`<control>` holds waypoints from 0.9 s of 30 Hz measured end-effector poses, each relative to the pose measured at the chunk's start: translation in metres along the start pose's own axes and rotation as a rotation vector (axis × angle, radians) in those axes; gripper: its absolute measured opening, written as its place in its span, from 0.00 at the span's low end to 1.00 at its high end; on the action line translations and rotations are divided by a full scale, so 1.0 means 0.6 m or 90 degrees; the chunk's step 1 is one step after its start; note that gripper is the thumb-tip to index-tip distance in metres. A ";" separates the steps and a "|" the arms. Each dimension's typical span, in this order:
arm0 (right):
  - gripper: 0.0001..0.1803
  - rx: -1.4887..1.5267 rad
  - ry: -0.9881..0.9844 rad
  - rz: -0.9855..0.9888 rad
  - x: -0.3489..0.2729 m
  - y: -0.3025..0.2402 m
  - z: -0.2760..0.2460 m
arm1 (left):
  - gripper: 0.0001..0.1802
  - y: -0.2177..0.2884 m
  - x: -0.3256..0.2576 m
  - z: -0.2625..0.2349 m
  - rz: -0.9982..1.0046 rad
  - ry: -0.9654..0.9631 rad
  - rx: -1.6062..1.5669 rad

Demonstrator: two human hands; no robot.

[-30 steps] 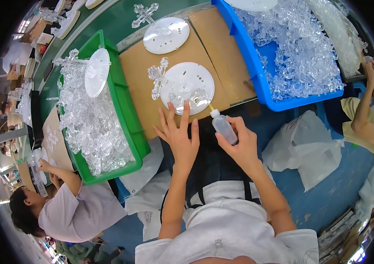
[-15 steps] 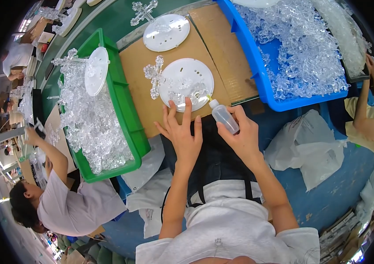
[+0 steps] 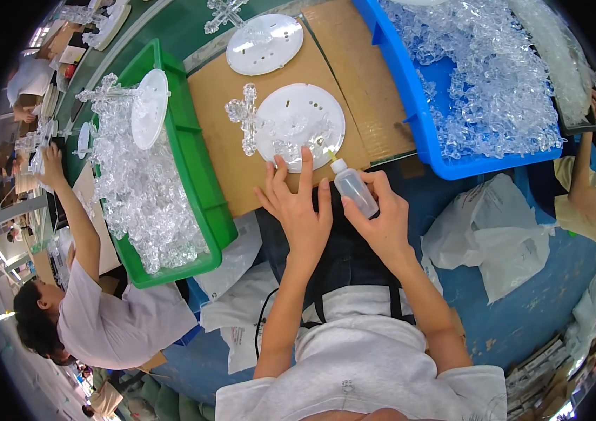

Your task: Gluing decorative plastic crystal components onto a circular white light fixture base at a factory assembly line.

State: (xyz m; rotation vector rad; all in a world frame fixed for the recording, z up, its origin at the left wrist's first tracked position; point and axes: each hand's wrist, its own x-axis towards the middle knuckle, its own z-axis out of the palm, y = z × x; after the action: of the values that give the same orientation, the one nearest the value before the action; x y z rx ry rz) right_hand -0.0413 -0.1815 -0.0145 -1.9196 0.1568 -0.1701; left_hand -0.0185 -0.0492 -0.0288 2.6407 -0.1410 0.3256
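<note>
White disc [image 3: 301, 105] near cardboard [image 3: 378, 105] edge, room rightward

We hold both bare forearms [image 3: 285, 309] forward, our left hand [image 3: 299, 214] palm-down with fingers [image 3: 305, 175] spread, our right hand [image 3: 384, 214] curled in a grip, thumb [image 3: 354, 212] bent inward.
</note>
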 end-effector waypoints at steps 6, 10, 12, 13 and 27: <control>0.19 -0.020 -0.016 0.043 -0.008 -0.006 -0.011 | 0.25 0.000 0.008 -0.010 0.010 0.006 -0.037; 0.19 0.017 -0.015 0.024 -0.021 -0.003 -0.002 | 0.23 0.002 0.020 -0.023 0.019 -0.005 -0.023; 0.19 0.022 -0.014 0.014 -0.021 -0.005 0.003 | 0.22 0.004 0.024 -0.028 0.011 0.002 -0.041; 0.19 0.014 -0.015 0.018 -0.019 -0.007 0.004 | 0.22 0.005 0.025 -0.029 0.009 0.001 -0.042; 0.17 0.062 -0.017 0.075 -0.027 -0.011 0.024 | 0.22 0.000 0.024 -0.031 0.019 -0.021 -0.012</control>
State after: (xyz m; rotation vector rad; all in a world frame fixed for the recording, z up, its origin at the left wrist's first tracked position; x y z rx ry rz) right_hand -0.0542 -0.1629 -0.0140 -1.8100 0.2388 -0.0730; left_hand -0.0086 -0.0410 -0.0089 2.6283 -0.1927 0.2896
